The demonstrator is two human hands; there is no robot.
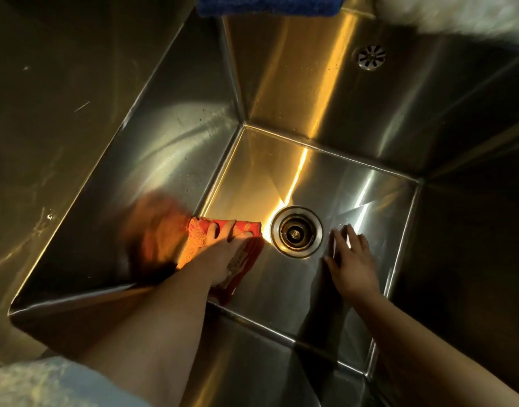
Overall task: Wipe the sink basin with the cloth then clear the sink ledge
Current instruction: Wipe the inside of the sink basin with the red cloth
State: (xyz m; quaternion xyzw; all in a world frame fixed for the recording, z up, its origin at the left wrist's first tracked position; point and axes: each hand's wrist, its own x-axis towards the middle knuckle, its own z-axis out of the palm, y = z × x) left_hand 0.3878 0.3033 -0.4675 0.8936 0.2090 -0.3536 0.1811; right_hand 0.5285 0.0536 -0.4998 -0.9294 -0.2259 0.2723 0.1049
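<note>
Red cloth (197, 240) lies under left hand (223, 258); right hand (353, 261) rests beside drain (296, 232).

Your stainless steel sink basin (355, 201) carries a red patterned cloth (223, 230) on its floor, at the left edge, just beside the round drain (296, 231). A blue fuzzy item (267, 5) sits at the basin's back edge, overhanging the wall.

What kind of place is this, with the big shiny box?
Probably a washing-up spot in a kitchen or utility room: a deep stainless steel sink basin, a round drain in its floor, and the left hand pressing a red cloth there.
</note>
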